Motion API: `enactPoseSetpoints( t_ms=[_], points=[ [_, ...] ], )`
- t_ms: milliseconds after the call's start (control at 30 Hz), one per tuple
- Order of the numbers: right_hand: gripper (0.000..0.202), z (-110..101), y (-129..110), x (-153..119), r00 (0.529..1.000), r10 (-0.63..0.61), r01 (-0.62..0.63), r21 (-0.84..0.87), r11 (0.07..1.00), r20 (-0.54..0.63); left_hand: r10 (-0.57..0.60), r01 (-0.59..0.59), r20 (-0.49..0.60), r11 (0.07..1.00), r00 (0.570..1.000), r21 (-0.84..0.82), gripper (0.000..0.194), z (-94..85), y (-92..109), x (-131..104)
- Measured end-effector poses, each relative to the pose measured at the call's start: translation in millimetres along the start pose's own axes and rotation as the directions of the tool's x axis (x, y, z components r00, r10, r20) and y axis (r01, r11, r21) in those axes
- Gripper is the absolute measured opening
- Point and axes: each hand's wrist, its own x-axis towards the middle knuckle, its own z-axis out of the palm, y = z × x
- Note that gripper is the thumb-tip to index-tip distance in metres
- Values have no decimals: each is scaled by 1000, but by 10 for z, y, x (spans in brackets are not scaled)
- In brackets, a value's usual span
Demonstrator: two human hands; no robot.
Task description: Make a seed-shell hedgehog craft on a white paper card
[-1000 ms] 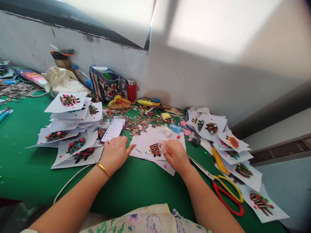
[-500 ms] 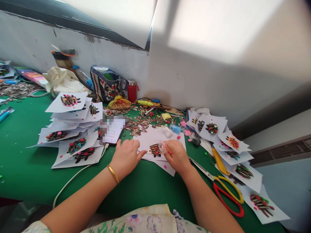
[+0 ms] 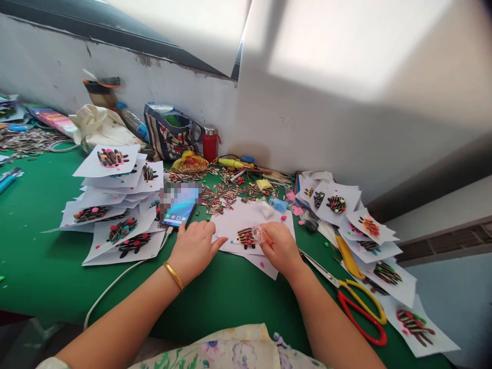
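My left hand (image 3: 196,250) is at the lower edge of a phone (image 3: 178,211), its index fingertip at the screen's bottom and its thumb stretched out to the right. Nothing shows in that hand. The phone lies on the green table with a lit blue screen, partly blurred, and a white cable plugged in. My right hand (image 3: 281,248) pinches a small crumpled clear plastic wrapper (image 3: 258,234) over the white paper (image 3: 226,225). Just left of those fingers, a hedgehog-like figure of striped seeds (image 3: 245,238) with red dots sits on the paper.
Stacked papers with seed figures stand left (image 3: 103,195) and right (image 3: 378,241). Scissors (image 3: 342,283) and a yellow cutter (image 3: 349,259) lie by my right arm. Loose sunflower seeds (image 3: 221,197), a red flask (image 3: 209,145) and a striped bag (image 3: 169,136) are toward the wall.
My left hand has shifted a little left, onto the phone's lower edge. The phone's screen has gone from a white page to a blue home screen. My right hand stays in place.
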Motion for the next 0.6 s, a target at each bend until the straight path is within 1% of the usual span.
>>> enactPoseSetpoints(
  t_ms=[167, 300, 600],
  points=[
    [22, 8, 10, -2, 1000, -9, 9, -4, 1000, 8, -53, 52, 11, 997, 999, 59, 40, -11, -105, 9],
    [22, 9, 9, 3, 1000, -7, 7, -5, 1000, 15, -81, 80, 12, 995, 997, 64, 40, 0, -179, 31],
    [22, 16, 6, 4, 1000, -2, 3, -5, 1000, 25, -97, 94, 30, 993, 995, 76, 41, 31, -217, 58]
  ],
)
